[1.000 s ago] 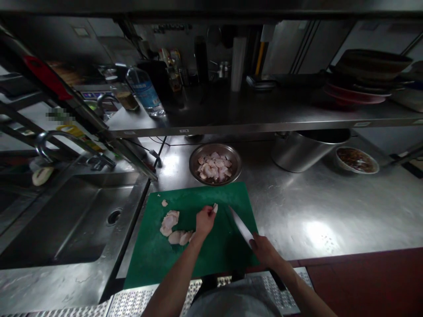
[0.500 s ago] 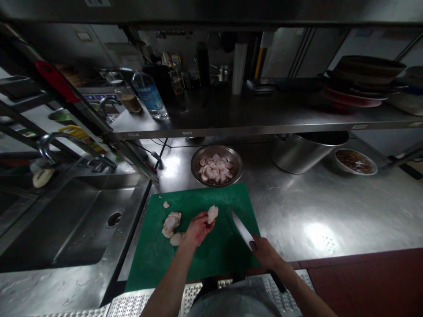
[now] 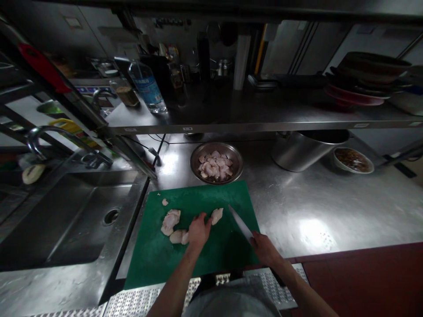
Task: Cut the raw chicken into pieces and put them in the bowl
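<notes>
Our right hand [image 3: 262, 248] gripped the knife [image 3: 240, 224], blade pointing away and leftward. Our left hand [image 3: 199, 231] was at a pale slice [image 3: 217, 216], earlier clearly pinched, now slanting away-rightward on the green board [image 3: 155, 259]; we couldn't tell if it was released. Beyond, a metal bowl [image 3: 236, 161] held meat pieces [image 3: 215, 164].

Head-worn view, facing forward and down, close above both hands [image 3: 198, 230]

My knife [image 3: 240, 224] slants away and leftward, its silvery blade over the green cutting board [image 3: 198, 196]. The pale, raw meat slice [image 3: 217, 215] is at my left fingertips [image 3: 209, 221].
</notes>
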`<act>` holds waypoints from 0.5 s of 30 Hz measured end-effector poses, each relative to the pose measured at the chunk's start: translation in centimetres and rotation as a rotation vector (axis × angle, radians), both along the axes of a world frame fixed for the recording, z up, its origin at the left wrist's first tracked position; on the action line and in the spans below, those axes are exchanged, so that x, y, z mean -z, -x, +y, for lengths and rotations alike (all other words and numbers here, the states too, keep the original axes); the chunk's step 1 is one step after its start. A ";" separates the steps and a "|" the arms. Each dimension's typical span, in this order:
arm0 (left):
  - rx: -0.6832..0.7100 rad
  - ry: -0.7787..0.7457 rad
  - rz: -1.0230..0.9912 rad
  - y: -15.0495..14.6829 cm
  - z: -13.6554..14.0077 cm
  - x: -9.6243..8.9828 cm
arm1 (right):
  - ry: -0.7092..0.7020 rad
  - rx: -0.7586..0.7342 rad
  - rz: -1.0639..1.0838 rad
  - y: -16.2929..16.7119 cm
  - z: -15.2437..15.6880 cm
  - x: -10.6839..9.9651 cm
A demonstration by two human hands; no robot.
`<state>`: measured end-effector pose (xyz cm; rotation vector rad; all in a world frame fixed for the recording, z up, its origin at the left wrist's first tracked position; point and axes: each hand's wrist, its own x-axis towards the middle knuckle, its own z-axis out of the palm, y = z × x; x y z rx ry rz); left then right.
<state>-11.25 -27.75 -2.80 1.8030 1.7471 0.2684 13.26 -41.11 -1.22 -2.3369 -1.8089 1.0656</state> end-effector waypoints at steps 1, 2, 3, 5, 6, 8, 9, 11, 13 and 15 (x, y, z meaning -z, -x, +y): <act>0.057 -0.050 0.053 -0.3 -0.2 0.4 | -0.004 -0.012 -0.008 0.2 0.3 0.0; 0.082 -0.074 0.048 -0.6 -0.2 0.8 | -0.008 -0.025 -0.015 0.4 0.6 0.0; 0.095 -0.087 0.020 -1.0 -0.2 1.2 | -0.013 -0.040 -0.020 0.7 1.0 0.1; 0.101 -0.098 -0.034 -1.8 0.3 1.7 | -0.023 -0.072 -0.030 1.4 2.0 0.3; 0.100 -0.094 -0.050 -2.1 0.6 1.9 | -0.025 -0.087 -0.034 1.7 2.5 0.4; 0.116 -0.045 -0.058 -2.4 1.2 1.9 | -0.024 -0.106 -0.041 2.0 3.5 0.7; 0.126 -0.009 -0.054 -2.4 1.4 1.8 | -0.023 -0.108 -0.045 2.0 4.0 0.8; 0.131 0.057 -0.043 -2.3 1.6 1.5 | -0.020 -0.098 -0.060 1.6 4.7 0.8; 0.118 0.096 -0.042 -2.2 1.5 1.4 | -0.017 -0.084 -0.081 1.0 5.0 0.5; 0.114 0.128 -0.056 -2.0 1.2 1.2 | -0.016 -0.085 -0.097 0.6 4.8 0.0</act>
